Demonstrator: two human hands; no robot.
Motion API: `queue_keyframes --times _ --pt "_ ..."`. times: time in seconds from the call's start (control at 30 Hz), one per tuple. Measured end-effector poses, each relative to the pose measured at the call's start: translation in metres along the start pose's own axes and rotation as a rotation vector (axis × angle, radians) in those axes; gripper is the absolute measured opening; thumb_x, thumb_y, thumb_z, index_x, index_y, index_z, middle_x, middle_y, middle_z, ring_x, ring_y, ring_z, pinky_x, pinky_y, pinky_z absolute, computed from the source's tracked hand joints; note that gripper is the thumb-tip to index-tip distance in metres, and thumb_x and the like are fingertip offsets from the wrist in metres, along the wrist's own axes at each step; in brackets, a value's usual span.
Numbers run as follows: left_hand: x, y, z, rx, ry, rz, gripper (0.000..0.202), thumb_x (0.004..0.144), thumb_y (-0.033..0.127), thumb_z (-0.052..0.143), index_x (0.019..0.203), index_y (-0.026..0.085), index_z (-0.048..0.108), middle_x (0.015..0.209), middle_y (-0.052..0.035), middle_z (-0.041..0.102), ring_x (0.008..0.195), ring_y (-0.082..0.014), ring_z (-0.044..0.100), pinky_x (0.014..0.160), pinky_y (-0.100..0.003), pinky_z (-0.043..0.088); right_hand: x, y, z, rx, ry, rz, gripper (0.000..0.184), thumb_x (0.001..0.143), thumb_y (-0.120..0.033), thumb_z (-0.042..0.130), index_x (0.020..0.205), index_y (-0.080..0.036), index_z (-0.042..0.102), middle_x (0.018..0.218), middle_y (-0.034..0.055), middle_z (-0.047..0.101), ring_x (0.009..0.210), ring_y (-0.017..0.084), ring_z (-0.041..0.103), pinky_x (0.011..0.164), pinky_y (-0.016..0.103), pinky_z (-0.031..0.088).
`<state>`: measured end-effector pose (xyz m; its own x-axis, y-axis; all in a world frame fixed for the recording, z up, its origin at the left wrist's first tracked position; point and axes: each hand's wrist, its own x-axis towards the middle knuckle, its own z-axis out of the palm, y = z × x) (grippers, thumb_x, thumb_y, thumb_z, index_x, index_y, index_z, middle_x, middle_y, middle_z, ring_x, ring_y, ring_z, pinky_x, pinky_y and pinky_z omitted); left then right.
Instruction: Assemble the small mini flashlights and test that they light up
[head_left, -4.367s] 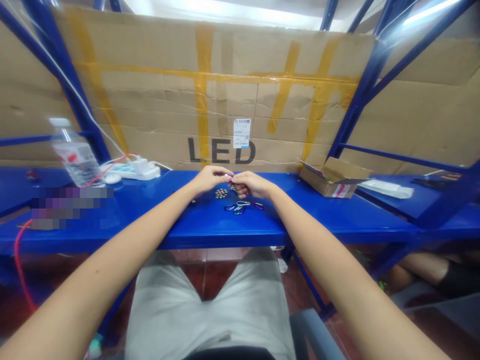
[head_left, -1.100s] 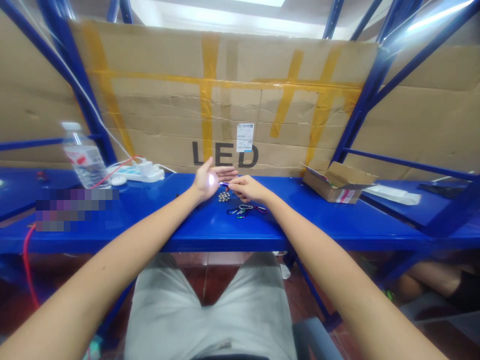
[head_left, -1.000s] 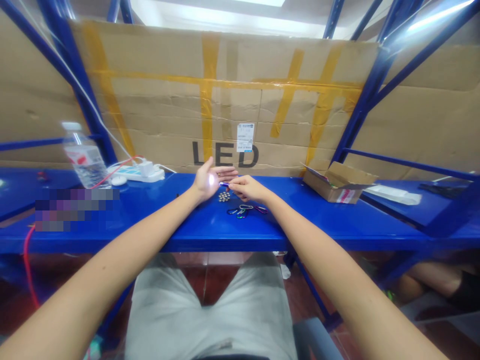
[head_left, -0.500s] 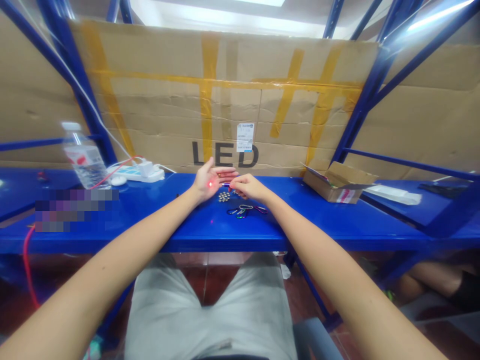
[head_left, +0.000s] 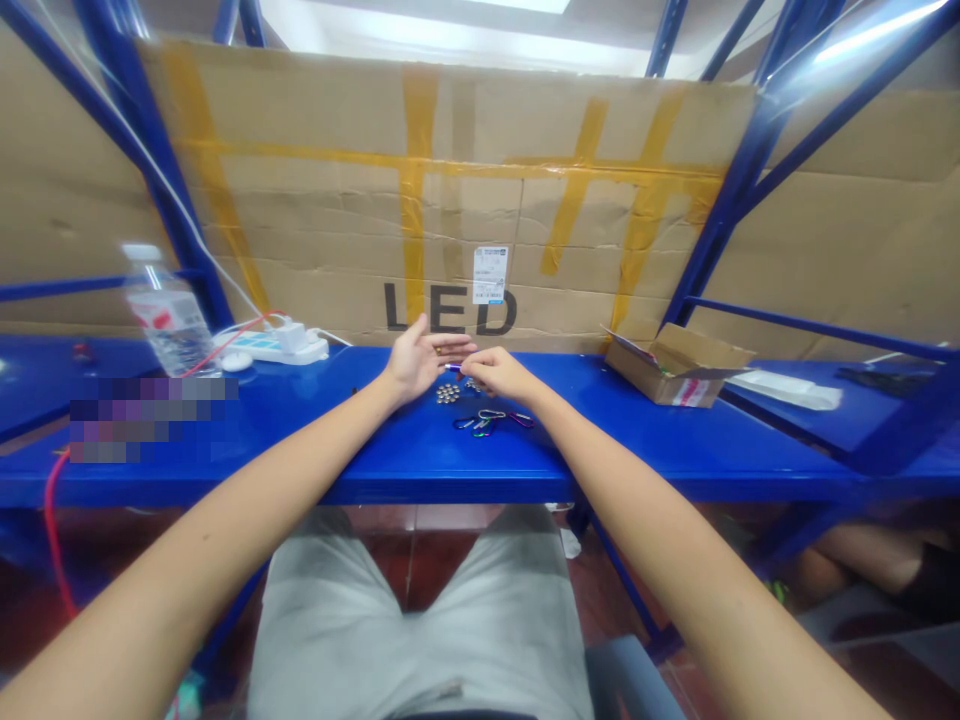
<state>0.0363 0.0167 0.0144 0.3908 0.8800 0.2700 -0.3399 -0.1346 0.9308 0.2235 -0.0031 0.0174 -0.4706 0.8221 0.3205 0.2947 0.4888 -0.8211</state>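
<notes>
My left hand [head_left: 414, 362] is held up over the blue table with its palm turned toward the other hand and its fingers stretched out; nothing is in it. My right hand [head_left: 501, 375] pinches a small purple laser pointer [head_left: 453, 368], whose tip faces the left palm. No red light shows on the palm. Below the hands lies a cluster of small round silver pieces, like button cells [head_left: 448, 395]. Closer to the table's front edge are several coloured carabiner clips [head_left: 491, 416], beneath my right wrist. A few more small metal pieces are partly hidden by my right hand.
An open cardboard box [head_left: 675, 365] stands at the right. On the left are a water bottle [head_left: 169, 315], a white power strip [head_left: 281, 345] and a red cable [head_left: 52, 530]. A large cardboard sheet [head_left: 322, 220] closes off the back. Another person's leg [head_left: 862, 560] shows at lower right.
The bright red spot on my left palm has gone out, and so has its faint glow on the table. Both hands have stayed almost in place.
</notes>
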Motion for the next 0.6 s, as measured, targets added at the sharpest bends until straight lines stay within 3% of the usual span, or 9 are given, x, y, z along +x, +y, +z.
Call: queue_keyframes --times 0.4,0.6 --pt "-0.0043 0.0017 0.006 0.098 -0.008 0.003 0.085 0.087 0.079 0.032 0.112 0.01 0.076 0.113 -0.0208 0.075 0.113 -0.0366 0.067 0.092 -0.049 0.051 0.0009 0.0012 -0.0007 0.001 0.012 0.0 0.02 0.077 -0.028 0.056 0.07 -0.014 0.069 0.047 -0.0042 0.047 0.043 0.009 0.04 0.046 0.023 0.031" --pt "-0.005 0.0022 0.007 0.075 -0.002 -0.011 0.083 0.088 0.078 0.032 0.105 0.009 0.077 0.114 -0.022 0.075 0.113 -0.0361 0.067 0.093 -0.047 0.051 0.0004 0.001 -0.0005 0.003 0.012 0.018 0.02 0.077 -0.026 0.054 0.068 -0.014 0.068 0.047 -0.0043 0.047 0.042 0.008 0.038 0.045 0.023 0.031"
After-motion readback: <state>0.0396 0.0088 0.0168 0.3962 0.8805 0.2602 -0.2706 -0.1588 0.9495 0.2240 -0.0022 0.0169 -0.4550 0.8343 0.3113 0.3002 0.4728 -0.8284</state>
